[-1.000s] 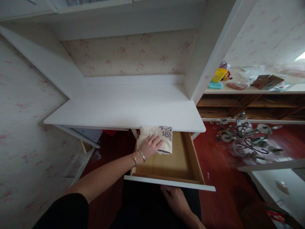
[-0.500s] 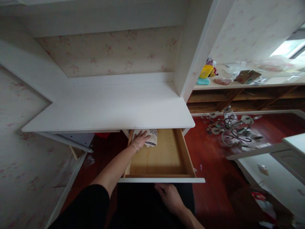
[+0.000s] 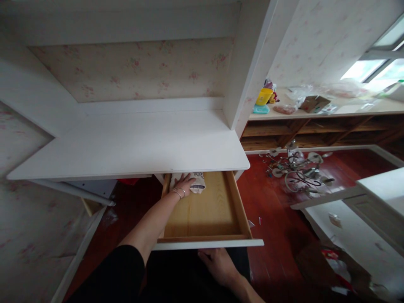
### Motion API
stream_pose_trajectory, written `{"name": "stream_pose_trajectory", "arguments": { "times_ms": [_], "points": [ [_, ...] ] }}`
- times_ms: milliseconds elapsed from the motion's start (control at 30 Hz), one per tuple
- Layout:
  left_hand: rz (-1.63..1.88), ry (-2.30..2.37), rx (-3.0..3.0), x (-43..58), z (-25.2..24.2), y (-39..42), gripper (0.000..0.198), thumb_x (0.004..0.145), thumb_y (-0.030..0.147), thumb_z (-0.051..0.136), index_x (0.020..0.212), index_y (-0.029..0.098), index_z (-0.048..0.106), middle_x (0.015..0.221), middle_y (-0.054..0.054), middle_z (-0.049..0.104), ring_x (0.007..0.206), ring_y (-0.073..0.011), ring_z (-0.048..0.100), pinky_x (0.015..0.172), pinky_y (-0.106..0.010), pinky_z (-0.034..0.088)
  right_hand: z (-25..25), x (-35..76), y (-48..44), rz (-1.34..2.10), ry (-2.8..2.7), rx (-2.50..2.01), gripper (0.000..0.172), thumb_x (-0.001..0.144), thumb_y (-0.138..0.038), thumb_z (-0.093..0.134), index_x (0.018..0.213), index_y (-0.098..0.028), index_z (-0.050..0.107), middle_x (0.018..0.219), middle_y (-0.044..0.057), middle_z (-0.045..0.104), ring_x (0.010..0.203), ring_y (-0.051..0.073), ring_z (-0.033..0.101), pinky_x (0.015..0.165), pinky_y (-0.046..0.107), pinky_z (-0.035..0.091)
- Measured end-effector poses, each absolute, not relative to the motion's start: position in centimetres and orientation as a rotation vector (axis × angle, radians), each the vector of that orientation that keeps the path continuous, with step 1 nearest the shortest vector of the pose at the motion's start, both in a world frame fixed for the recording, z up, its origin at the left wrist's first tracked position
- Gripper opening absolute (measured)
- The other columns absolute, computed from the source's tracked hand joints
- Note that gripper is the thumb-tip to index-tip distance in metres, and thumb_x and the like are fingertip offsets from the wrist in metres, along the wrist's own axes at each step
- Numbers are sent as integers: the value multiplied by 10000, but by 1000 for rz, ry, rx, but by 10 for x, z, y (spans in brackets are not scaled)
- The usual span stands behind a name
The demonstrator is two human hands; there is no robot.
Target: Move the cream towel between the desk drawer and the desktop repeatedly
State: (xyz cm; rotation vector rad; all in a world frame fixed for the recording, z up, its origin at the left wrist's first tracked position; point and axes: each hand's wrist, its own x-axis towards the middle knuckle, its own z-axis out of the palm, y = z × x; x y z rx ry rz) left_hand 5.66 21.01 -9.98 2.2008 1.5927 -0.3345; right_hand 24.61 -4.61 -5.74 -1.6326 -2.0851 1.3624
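My left hand [image 3: 184,184] reaches into the pulled-out wooden drawer [image 3: 217,214]. It lies open, fingers spread, on a folded light cloth with a dark floral pattern [image 3: 198,185] at the drawer's back left. Part of this cloth is hidden by the hand and the desk edge. My right hand [image 3: 219,265] is low in front of my dark clothing, just below the drawer's white front [image 3: 208,244]. Its fingers look curled, with the thumb drawn in; whatever they may hold is hidden.
Above the drawer is a white desktop [image 3: 151,139] with a tall frame. To the right, a chandelier [image 3: 298,172] lies in pieces on the red floor. A low shelf unit [image 3: 315,128] carries a yellow container [image 3: 264,97] and plastic bags. A white cabinet [image 3: 381,193] stands at right.
The view has shifted slightly to the right, so everything appears further left. My left hand stays on the cloth and my right hand stays below the drawer front.
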Motion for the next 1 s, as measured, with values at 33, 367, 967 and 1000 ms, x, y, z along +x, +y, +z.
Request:
{"name": "stream_pose_trajectory", "arguments": {
  "times_ms": [33,367,967,1000],
  "points": [
    [-335,1599,2195,62,-101,210,806,764,131,570,1458,426,286,1614,-40,92,1452,-392,50,1011,-736,228,-57,247,-47,1368,-2093,-1627,331,980,-338,426,996,-280,751,984,12,738,969,203,646,870,259,425],
    [-207,1438,2261,146,-110,202,800,779,182,592,1453,467,270,1618,22,77,1458,-375,48,1069,-711,161,-59,249,-58,1367,-2077,-1622,335,904,-240,509,1178,-302,693,1161,-1,694,1109,206,614,985,280,408],
    [-302,1201,2157,183,-100,208,916,700,139,595,1449,517,226,1612,85,78,1459,-375,58,1032,-763,167,-61,250,-51,1496,-1999,-1600,342,906,-212,463,1116,-296,720,1134,6,704,1125,212,601,976,294,411],
    [-298,1178,2163,180,-100,201,907,702,140,593,1451,506,235,1612,79,83,1456,-385,60,1027,-765,176,-62,250,-51,1501,-1995,-1599,338,906,-216,463,1108,-293,723,1134,7,704,1124,214,600,972,294,412]
  ]
}}
